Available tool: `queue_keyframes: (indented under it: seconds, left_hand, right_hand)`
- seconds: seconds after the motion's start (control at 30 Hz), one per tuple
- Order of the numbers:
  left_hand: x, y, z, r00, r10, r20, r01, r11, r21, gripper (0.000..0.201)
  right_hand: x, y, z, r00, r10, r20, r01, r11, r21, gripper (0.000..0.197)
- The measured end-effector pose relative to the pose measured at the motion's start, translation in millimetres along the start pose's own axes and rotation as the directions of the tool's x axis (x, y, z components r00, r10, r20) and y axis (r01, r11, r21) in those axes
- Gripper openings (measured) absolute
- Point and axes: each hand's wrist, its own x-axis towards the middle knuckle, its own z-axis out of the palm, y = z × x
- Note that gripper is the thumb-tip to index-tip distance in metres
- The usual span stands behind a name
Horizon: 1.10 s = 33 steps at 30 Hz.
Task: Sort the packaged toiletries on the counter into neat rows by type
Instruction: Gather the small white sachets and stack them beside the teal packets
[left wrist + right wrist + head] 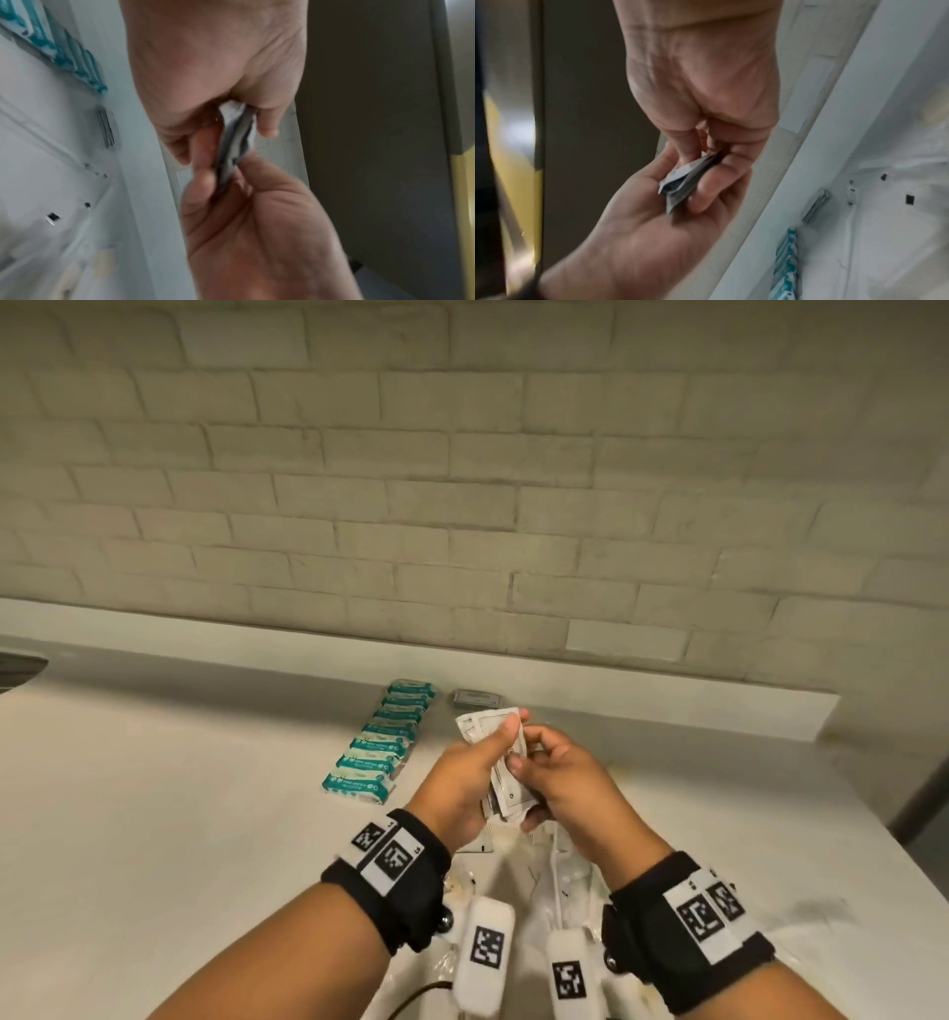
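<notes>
Left hand (464,775) and right hand (562,775) each grip one sachet stack (500,762) above the desk (179,814). We judge the sachets light, limp, slippery; pinch edges firmly.

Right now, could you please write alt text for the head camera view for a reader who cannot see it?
Both hands, left hand and right hand, hold a small stack of white sachets above a pale counter. A neat row of teal packets lies to the left, and a grey packet sits near the brick wall.

- Head view: dim, warm, even light; brick wall (462,480) lines bow towards the frame edges.
- Both wrist views: motion-blurred, soft throughout.
</notes>
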Motion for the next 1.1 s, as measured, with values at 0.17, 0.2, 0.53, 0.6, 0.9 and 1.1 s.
queue_keyframes:
  seconds: [0.17, 0.2, 0.53, 0.6, 0.9, 1.1]
  left_hand:
    - [0.8, 0.3, -2.1, 0.997, 0.056, 0.050, -0.056, 0.998, -0.013, 0.027]
    - [0.9, -1.2, -3.7, 0.998, 0.046, 0.050, -0.046, 0.999, 0.006, 0.028]
    - [2.6, 5.8, -16.0, 0.994, 0.072, 0.083, -0.075, 0.997, 0.031, 0.035]
    - [0.3, 9.1, -13.6, 0.985, -0.069, 0.159, 0.087, 0.990, -0.107, 0.043]
    - [13.8, 18.4, -20.4, 0.957, -0.258, 0.129, 0.272, 0.957, -0.100, 0.010]
    - [16.9, 26.1, -19.1, 0.928, -0.318, 0.196, 0.336, 0.940, -0.066, 0.016]
  right_hand:
    - [3.8, -5.2, -3.3, 0.971, -0.017, -0.237, 0.019, 1.000, 0.004, 0.006]
    - [3.9, -6.4, -3.6, 0.969, -0.013, -0.247, 0.017, 1.000, 0.013, 0.008]
    - [-4.2, -17.2, -0.5, 0.996, -0.033, -0.083, 0.038, 0.998, 0.057, 0.021]
    - [-4.1, -19.7, 3.6, 1.000, -0.012, 0.020, 0.012, 0.999, -0.044, 0.022]
    - [-5.9, -47.9, 3.2, 0.950, -0.041, 0.311, 0.295, 0.458, -0.839, 0.136]
    - [8.7, -42.0, 6.6, 0.893, -0.162, 0.420, 0.450, 0.273, -0.851, 0.130]
